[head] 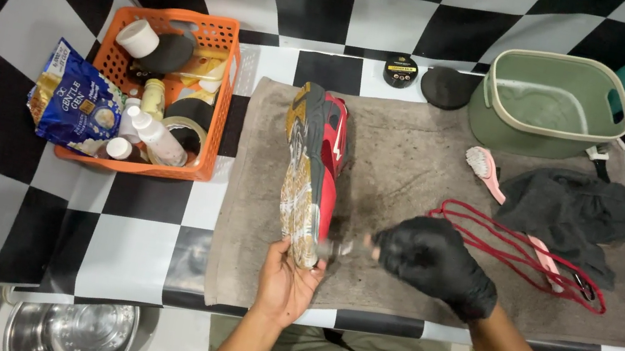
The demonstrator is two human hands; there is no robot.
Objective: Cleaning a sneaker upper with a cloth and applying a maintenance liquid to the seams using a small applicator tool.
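The heel end of a red and black sports shoe with a dirty sole (312, 169) is gripped by the bare left hand (287, 282), and the shoe is kept on its side on the grey towel (415, 176) spread over the checkered tabletop (140, 231). The right hand (434, 261), in a black glove, is closed around a small blurred tool at the sole. Red laces (514, 245) lie just beside it. The shoe could be tipped over if it is pressed too hard, because only one end is held.

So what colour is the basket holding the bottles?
Orange, seen in the head view: the basket.
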